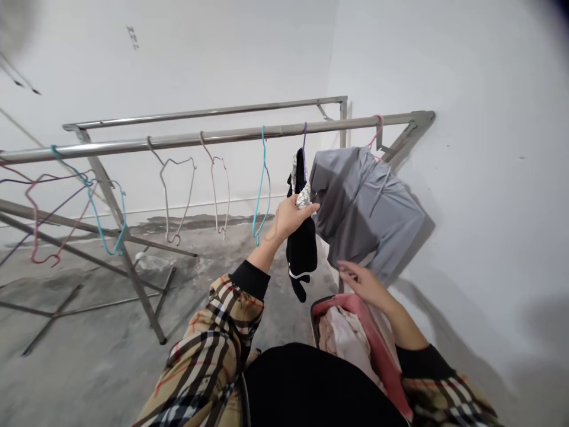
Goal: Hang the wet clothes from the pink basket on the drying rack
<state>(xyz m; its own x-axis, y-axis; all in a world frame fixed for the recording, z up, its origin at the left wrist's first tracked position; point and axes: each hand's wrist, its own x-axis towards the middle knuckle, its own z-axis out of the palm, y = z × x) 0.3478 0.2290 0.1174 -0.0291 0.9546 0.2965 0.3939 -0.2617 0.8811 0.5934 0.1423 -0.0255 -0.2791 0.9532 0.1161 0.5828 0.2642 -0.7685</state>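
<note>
Empty hangers (173, 190) hang on the rail (178, 141) at left. Your left hand (288, 218) is clenched on the upper part of the black garment (302, 249). The garment hangs from a purple hanger (304, 137), just beside the grey shirt (364, 207). Your right hand (362, 281) is released, fingers spread and holding nothing, above the laundry basket (313, 314).
</note>
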